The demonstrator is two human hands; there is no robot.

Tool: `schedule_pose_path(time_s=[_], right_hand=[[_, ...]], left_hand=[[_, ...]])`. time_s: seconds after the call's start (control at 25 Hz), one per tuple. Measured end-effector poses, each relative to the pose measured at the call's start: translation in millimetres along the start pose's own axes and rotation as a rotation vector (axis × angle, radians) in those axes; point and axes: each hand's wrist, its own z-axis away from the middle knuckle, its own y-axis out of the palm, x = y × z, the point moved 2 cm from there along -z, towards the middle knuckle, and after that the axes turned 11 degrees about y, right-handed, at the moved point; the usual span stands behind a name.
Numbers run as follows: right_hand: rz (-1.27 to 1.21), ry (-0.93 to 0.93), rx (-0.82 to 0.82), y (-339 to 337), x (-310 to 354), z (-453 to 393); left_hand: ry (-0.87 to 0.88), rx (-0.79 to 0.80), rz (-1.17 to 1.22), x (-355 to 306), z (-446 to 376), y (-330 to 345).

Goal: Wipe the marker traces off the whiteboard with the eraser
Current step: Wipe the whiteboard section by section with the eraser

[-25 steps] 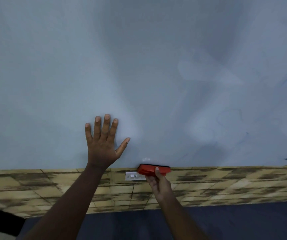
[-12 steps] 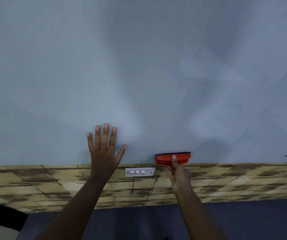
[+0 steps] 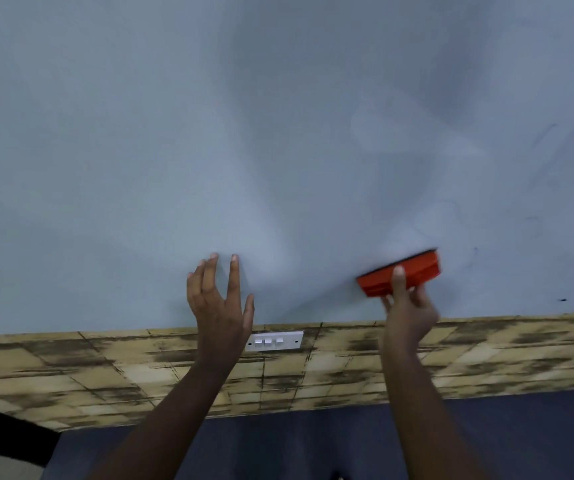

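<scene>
- Our right hand [image 3: 408, 306] keeps a firm grip on the red eraser [image 3: 401, 273], tilted on the whiteboard's [image 3: 174, 150] lower right.
- Our left hand [image 3: 219, 299] is unclenched, fingertips touching the board.
- Faint marker traces [image 3: 541, 136] remain to the right; most is wiped.

Two bare forearms reach up from the lower edge of the view, with no sleeves, watch, bracelet or rings on them. The left hand [image 3: 221, 308] shows short, pale nails on its fingertips. The right hand [image 3: 408, 311] is slightly blurred, and one pale nail is visible on it. Nothing else of the person's body appears.
</scene>
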Motion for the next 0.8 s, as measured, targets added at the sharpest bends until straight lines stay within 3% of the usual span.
schedule_pose_path(time_s=[0.08, 0.2, 0.36, 0.56, 0.68, 0.8], right_hand=[[0.098, -0.178, -0.011, 9, 35, 2], [0.217, -0.246, -0.027, 26, 10, 22], [0.267, 0.023, 0.035, 9, -77, 25], [0.0, 0.521, 0.048, -26, -107, -21], [-0.062, 0.529, -0.068, -43, -93, -46], [-0.08, 0.357, -0.135, -41, -71, -49]], left_hand=[[0.139, -0.012, -0.016, -16, -15, -3], [0.239, -0.068, -0.039, -44, -47, -6], [0.351, -0.085, -0.08, -73, -64, -1], [0.402, -0.083, -0.183, -77, -62, 9], [0.506, -0.123, -0.186, -82, -65, 10], [0.552, -0.184, -0.177, -86, -84, 5]])
